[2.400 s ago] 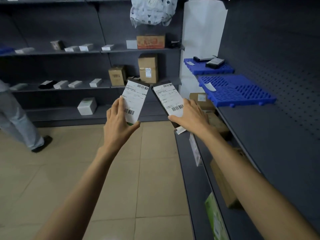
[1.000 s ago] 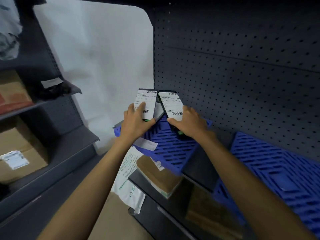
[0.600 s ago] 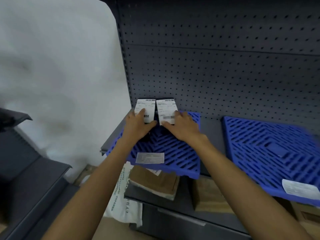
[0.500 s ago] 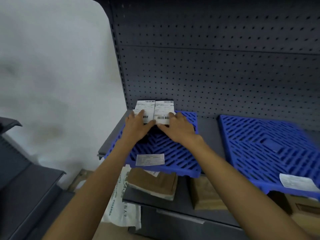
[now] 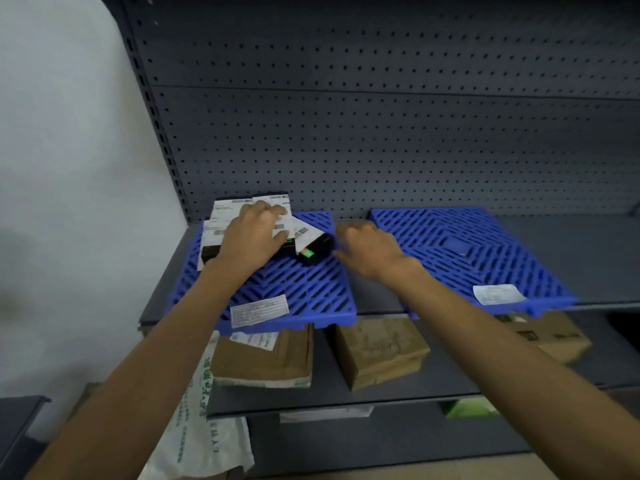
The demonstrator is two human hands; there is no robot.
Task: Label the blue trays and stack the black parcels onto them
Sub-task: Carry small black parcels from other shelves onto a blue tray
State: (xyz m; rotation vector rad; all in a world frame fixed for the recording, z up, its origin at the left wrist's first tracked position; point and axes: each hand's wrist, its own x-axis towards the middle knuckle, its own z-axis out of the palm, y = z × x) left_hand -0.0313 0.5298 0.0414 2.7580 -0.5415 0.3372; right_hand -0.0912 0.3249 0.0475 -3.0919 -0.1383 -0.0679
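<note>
Two blue slatted trays lie side by side on a grey shelf. The left tray (image 5: pixel 304 292) has a white label (image 5: pixel 259 310) at its front edge. The right tray (image 5: pixel 446 244) has its own label (image 5: pixel 498 294) at the front right. Black parcels with white shipping labels lie at the back of the left tray: one at the left (image 5: pixel 216 230) and one turned askew at the right (image 5: pixel 313 243). My left hand (image 5: pixel 254 235) rests flat on the parcels. My right hand (image 5: pixel 367 249) hovers just right of the askew parcel, fingers loose and holding nothing.
A grey pegboard wall (image 5: pixel 381 133) backs the shelf. On the shelf below lie brown cardboard parcels (image 5: pixel 263 358), (image 5: pixel 381 351), (image 5: pixel 550 336). A white plastic bag (image 5: pixel 197 431) hangs at the lower left. A white wall stands to the left.
Both hands brought two labelled black parcels to the back of the left tray and laid them down. My right hand has let go and moved right; its parcel now lies askew.
</note>
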